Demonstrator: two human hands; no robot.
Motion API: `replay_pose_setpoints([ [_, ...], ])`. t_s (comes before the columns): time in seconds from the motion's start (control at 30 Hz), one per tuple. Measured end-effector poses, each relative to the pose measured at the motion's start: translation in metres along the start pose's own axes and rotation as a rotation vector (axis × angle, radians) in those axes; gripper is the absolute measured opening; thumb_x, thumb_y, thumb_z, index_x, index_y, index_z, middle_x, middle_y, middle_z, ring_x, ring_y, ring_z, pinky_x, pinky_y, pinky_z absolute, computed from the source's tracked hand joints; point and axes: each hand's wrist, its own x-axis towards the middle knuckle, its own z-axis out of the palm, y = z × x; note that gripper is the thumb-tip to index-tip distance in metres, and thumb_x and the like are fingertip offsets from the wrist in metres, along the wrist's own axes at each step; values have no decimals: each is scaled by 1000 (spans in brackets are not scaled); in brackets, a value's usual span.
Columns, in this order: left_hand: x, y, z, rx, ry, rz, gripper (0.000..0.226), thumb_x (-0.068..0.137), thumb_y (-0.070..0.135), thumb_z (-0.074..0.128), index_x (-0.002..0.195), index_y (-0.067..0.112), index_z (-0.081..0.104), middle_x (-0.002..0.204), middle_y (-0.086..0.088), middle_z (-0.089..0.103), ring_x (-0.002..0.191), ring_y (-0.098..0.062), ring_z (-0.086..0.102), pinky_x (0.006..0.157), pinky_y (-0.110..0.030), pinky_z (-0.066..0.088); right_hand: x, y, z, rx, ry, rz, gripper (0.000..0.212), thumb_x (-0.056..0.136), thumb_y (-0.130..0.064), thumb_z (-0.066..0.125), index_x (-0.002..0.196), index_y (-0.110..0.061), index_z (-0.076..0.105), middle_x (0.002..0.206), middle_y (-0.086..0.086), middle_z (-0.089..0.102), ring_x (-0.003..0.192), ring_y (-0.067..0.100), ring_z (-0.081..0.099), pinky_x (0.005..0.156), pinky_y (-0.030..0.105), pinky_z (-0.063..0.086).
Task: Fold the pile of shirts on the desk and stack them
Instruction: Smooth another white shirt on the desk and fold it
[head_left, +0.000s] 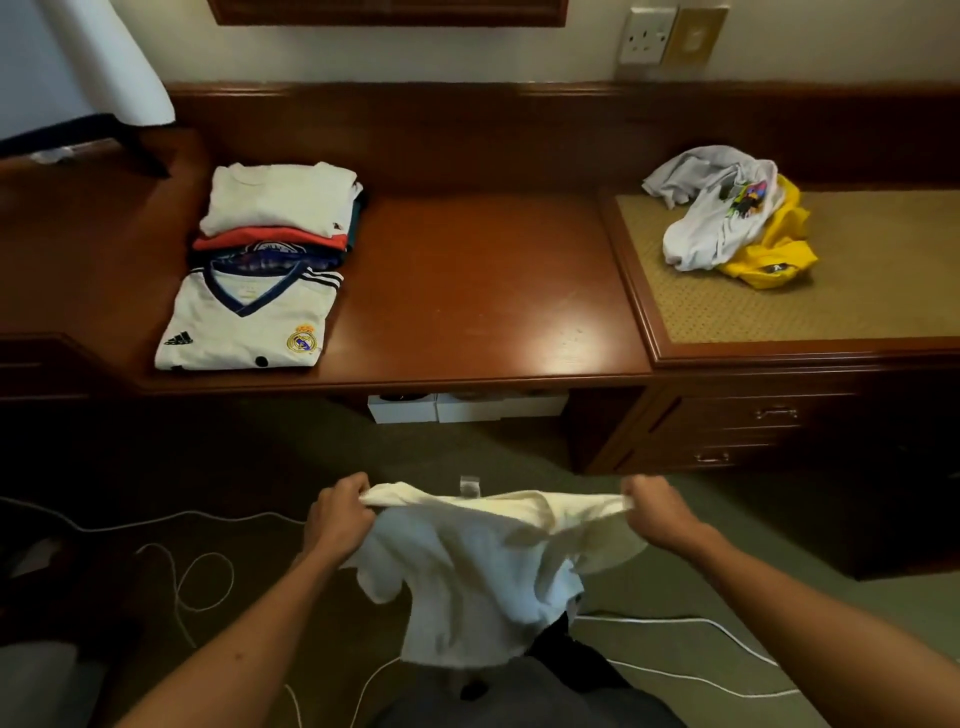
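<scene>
- Left hand (337, 514) and right hand (655, 512) each pinch the white shirt (467, 571), stretched crosswise, hanging below.
- The desk (467, 291) lies ahead, equally near both.

lamp shade (78, 57) cut off top-left, lower stacked shirts (270, 249) mostly hidden

Wall socket (647, 35) — floor cables (202, 582), boxes (402, 409)

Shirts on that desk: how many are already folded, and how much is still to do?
Done: a folded stack and a folded white football jersey lie on the desk's left. In hand: the left hand and right hand hold a white shirt stretched out, unfolded. Left: a crumpled white shirt and a yellow one on the right.
</scene>
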Motion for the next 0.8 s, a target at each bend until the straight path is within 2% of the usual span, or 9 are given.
replay_pose_setpoints([
  [0.07,5,-3,-13,-99,-131,27,19,85,10,69,85,22,55,92,-1,61,82,-12,58,65,-27,47,5,11,-16,235,73,78,16,80,5,55,82,-6,66,87,10,67,85,26,63,66,33,47],
  [0.17,9,-11,-31,10,-310,119,21,86,8,68,90,24,56,98,3,57,92,-11,56,71,-23,44,7,26,-36,601,151,62,25,77,15,50,79,-7,60,80,7,61,75,20,56,59,26,46],
  [0.3,23,-10,-49,-333,-124,-43,15,87,4,66,92,18,60,97,-8,60,91,-26,60,74,-35,50,6,42,-53,773,-92,-77,37,76,13,53,63,-21,49,80,22,58,74,25,55,65,35,48],
  [0.4,31,7,-63,-661,-42,-122,21,83,-4,68,89,11,55,90,-14,57,80,-27,54,69,-38,46,6,39,-72,549,-123,-131,46,71,17,46,48,-22,53,60,6,54,62,17,51,61,32,41],
  [0.5,29,32,-81,-380,-96,206,26,83,-13,62,73,10,56,83,-9,56,79,-22,53,68,-27,43,14,39,-95,224,-19,-122,52,76,15,47,64,-28,74,77,-9,70,78,9,65,73,29,55],
  [0.57,32,43,-91,-61,-130,418,36,82,-15,59,65,16,60,91,-4,56,89,-20,55,77,-27,47,19,42,-109,133,119,-54,50,84,9,48,91,-31,77,105,-6,68,101,19,64,87,35,54],
  [0.63,38,46,-98,233,-105,535,33,82,-11,61,71,19,69,99,-1,55,94,-17,54,83,-27,49,19,40,-122,60,245,-20,53,84,6,46,106,-33,74,122,4,65,110,28,60,89,39,52],
  [0.73,50,48,-107,434,128,481,31,86,-2,59,101,20,75,101,-7,65,96,-25,60,83,-34,49,19,31,-138,-34,319,-31,60,83,4,43,122,-37,63,118,8,60,103,30,57,82,40,50],
  [0.8,58,52,-110,313,311,390,34,91,3,53,109,24,72,101,-10,69,93,-30,62,80,-41,52,22,23,-147,-101,338,-57,61,86,0,43,131,-39,53,110,8,57,98,30,57,80,43,50],
])
